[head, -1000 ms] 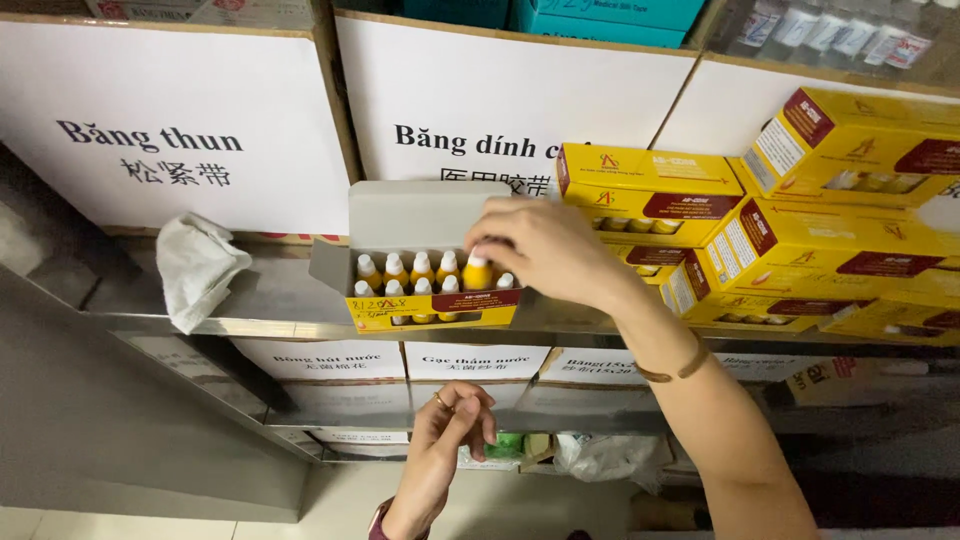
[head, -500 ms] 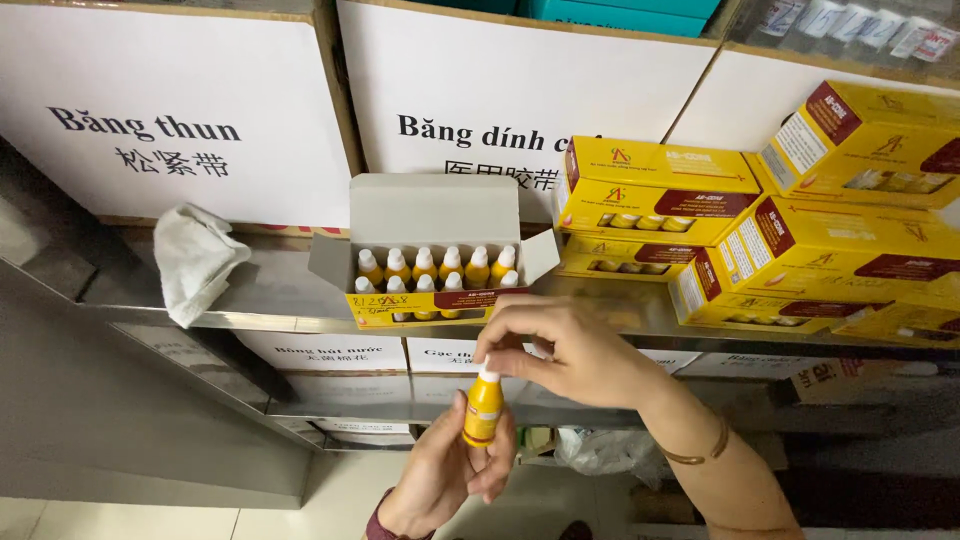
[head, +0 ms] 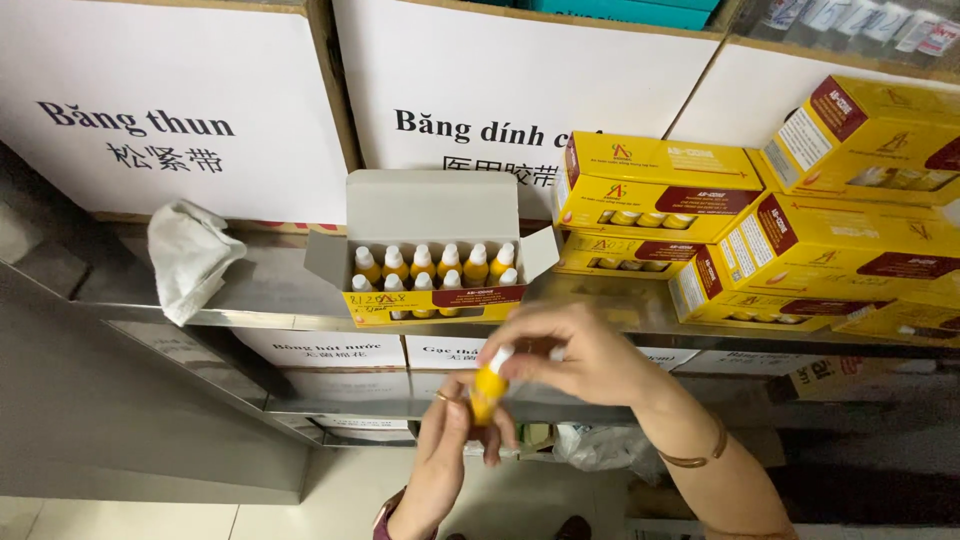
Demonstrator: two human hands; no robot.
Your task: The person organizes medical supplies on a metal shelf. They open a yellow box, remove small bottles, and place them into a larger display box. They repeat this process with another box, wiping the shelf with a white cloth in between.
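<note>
Both hands meet below the edge of the steel shelf (head: 270,300) around a small yellow plastic bottle with a white cap (head: 488,388), which appears blurred. The left hand (head: 450,450) comes up from below with its fingers curled about the bottle's lower body, gripping it. The right hand (head: 575,355) reaches in from the right, fingers bent, and pinches the white cap end between fingertips and thumb. A thin brown bracelet (head: 690,455) circles the right wrist, and a ring shows on a left finger.

Just above the hands, on the shelf, stands an open yellow cardboard box with a grey raised lid (head: 430,255), holding two rows of the same yellow, white-capped bottles. To its right lie stacked closed yellow cartons with dark red panels (head: 800,240). A crumpled white cloth (head: 190,255) lies at the left on the shelf. Behind stand large brown cartons fronted with white paper signs (head: 180,110). Lower shelves carry more labelled boxes above a pale tiled floor (head: 150,520).
</note>
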